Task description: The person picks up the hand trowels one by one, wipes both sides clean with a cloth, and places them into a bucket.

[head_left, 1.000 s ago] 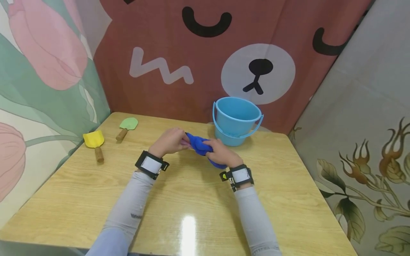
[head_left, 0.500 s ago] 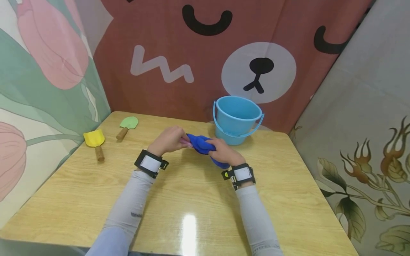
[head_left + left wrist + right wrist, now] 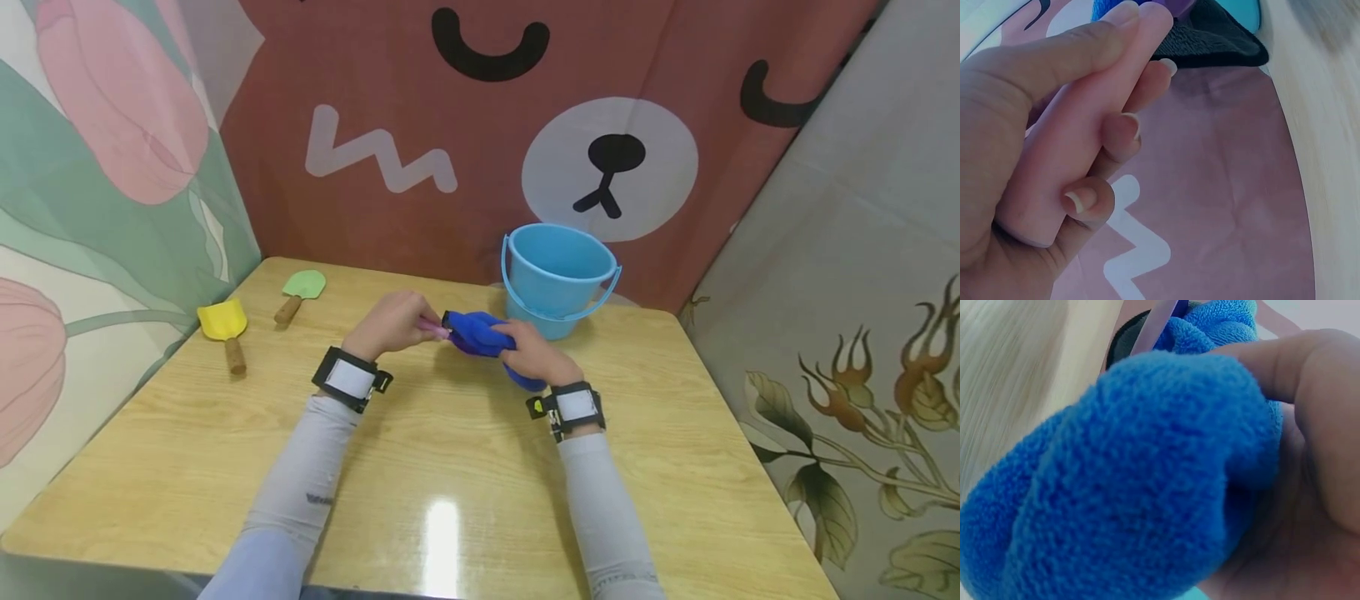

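Note:
My left hand (image 3: 397, 322) grips the smooth pink handle (image 3: 1079, 125) of a tool, its thumb laid along the handle. A purple part (image 3: 1179, 6) shows at the handle's far end, but the cloth covers the rest of the tool. My right hand (image 3: 534, 354) holds a bunched blue terry cloth (image 3: 477, 332) around that covered end, thumb on top. In the right wrist view the cloth (image 3: 1141, 481) fills most of the picture, with a dark edge of it behind. Both hands are held above the wooden table (image 3: 390, 467).
A light blue bucket (image 3: 551, 287) with its handle hanging down stands behind the right hand. At the table's left lie a yellow toy shovel (image 3: 222, 321) and a green toy shovel (image 3: 303, 284), both with wooden handles. Printed curtains close off the back and sides.
My right hand and the cloth have slid a little to the right, away from the left hand. More of the cloth's dark edge and the purple part shows now.

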`<state>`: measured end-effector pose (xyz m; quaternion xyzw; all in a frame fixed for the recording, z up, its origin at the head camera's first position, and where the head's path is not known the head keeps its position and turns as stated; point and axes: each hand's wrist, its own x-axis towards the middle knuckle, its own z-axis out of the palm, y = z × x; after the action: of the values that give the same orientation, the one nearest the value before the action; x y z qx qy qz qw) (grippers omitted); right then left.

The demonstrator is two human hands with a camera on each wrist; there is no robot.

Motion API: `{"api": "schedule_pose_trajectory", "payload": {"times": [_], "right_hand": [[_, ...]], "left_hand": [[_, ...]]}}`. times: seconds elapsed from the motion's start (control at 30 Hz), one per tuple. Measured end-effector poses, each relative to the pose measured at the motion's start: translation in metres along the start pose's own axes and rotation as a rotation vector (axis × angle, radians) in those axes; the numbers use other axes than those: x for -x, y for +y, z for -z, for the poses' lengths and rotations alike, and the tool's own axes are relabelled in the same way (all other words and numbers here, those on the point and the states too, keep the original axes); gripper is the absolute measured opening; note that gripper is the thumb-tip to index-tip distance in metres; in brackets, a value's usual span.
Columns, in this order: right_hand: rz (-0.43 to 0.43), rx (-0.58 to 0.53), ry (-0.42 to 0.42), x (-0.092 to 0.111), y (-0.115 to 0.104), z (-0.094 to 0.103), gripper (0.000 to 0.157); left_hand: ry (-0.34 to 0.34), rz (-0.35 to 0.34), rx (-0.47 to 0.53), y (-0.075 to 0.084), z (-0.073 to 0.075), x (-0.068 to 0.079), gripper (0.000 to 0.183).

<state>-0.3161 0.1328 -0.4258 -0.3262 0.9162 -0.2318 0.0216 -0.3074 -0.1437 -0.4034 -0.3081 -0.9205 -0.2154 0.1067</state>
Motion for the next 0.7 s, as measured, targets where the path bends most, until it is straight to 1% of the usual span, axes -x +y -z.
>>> {"api": "schedule_pose_trajectory", "payload": {"times": [0.2, 0.27, 0.4, 0.5, 0.57, 0.7], "right_hand": [[0.043, 0.003, 0.043, 0.002, 0.007, 0.001, 0.050], [0.042, 0.000, 0.052, 0.002, 0.011, 0.001, 0.050], [0.017, -0.020, 0.068, 0.002, 0.021, 0.001, 0.051], [-0.005, -0.067, 0.103, 0.003, 0.026, 0.001, 0.054], [-0.017, -0.104, 0.140, 0.003, 0.029, 0.001, 0.055], [-0.033, -0.193, 0.209, 0.000, 0.031, 0.000, 0.055]], "left_hand": [[0.030, 0.023, -0.001, -0.009, 0.002, 0.003, 0.016], [0.032, 0.048, 0.010, -0.014, 0.004, 0.005, 0.016], [0.030, 0.111, 0.029, -0.026, 0.011, 0.012, 0.022], [0.040, 0.161, 0.063, -0.035, 0.018, 0.020, 0.026], [0.062, 0.187, 0.085, -0.039, 0.024, 0.024, 0.026], [0.131, 0.199, 0.108, -0.044, 0.032, 0.031, 0.027]]}}
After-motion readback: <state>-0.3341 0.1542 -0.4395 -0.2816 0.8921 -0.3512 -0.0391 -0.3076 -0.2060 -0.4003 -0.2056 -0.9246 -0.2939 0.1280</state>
